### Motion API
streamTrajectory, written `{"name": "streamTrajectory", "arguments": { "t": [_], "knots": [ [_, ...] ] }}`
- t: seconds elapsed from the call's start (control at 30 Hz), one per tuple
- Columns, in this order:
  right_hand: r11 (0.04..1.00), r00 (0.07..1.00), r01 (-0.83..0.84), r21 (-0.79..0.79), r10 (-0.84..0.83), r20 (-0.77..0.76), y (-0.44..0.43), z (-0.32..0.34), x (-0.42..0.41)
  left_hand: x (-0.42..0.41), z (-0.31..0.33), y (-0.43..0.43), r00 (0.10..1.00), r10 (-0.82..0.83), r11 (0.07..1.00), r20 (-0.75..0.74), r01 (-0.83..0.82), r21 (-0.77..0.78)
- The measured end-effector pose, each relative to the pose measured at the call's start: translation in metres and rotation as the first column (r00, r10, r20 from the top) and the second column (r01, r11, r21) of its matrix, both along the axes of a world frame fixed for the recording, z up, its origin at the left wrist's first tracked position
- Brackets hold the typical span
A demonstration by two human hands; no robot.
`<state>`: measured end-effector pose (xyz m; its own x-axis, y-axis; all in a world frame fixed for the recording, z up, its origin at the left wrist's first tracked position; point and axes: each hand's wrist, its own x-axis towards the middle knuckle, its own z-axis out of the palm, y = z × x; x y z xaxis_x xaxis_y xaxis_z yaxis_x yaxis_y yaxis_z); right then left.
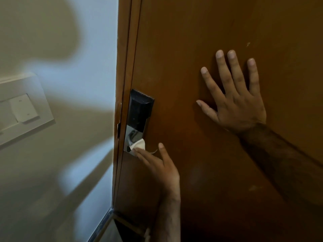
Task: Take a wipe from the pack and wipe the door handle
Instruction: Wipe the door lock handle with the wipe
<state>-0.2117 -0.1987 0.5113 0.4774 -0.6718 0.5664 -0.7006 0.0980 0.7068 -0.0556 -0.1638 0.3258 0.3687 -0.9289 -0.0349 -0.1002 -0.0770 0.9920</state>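
A brown wooden door (201, 41) fills the right of the head view. Near its left edge sits a lock unit (139, 110) with a black upper panel and a shiny chrome lower plate. My left hand (157, 163) presses a small white wipe (139, 145) against the bottom of the chrome plate, with the handle lever mostly hidden behind hand and wipe. My right hand (234, 98) lies flat on the door, fingers spread, to the right of the lock. The wipe pack is out of sight.
A cream wall (70, 172) stands to the left of the door, with a white switch plate (22, 109) on it. The door's edge (125, 84) runs down beside the lock. A metal threshold strip (101, 226) shows at the bottom.
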Motion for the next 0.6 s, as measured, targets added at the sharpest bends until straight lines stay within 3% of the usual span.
{"name": "streamTrajectory", "arguments": {
  "t": [0.03,0.13,0.23,0.27,0.33,0.4,0.6],
  "knots": [
    [1.0,1.0,0.005,-0.002,-0.005,-0.005,0.0,0.0,0.0,-0.004,0.002,0.008,1.0,-0.028,1.0,0.014,0.028,0.003],
    [1.0,1.0,0.012,0.002,-0.012,-0.011,-0.001,0.0,0.001,-0.009,0.006,0.009,0.975,-0.037,0.998,-0.218,0.049,0.047],
    [1.0,1.0,0.015,0.003,-0.015,-0.014,0.0,0.001,0.001,-0.014,0.009,0.013,0.965,-0.034,0.992,-0.26,0.064,0.109],
    [1.0,1.0,0.018,0.004,-0.018,-0.014,0.0,0.001,0.001,-0.014,0.006,0.011,0.94,-0.002,0.991,-0.342,0.048,0.124],
    [1.0,1.0,0.028,0.008,-0.028,-0.011,0.0,0.0,0.0,-0.008,0.003,0.005,0.799,0.13,0.987,-0.587,-0.048,0.154],
    [0.999,0.999,0.032,0.005,-0.032,-0.005,0.0,0.0,0.002,0.007,-0.002,-0.005,0.633,0.24,0.97,-0.736,-0.119,0.213],
    [0.998,0.998,0.061,0.02,-0.061,-0.019,0.003,0.003,0.005,0.041,-0.009,0.008,0.516,0.215,0.968,-0.829,-0.001,0.251]
  ]
}}
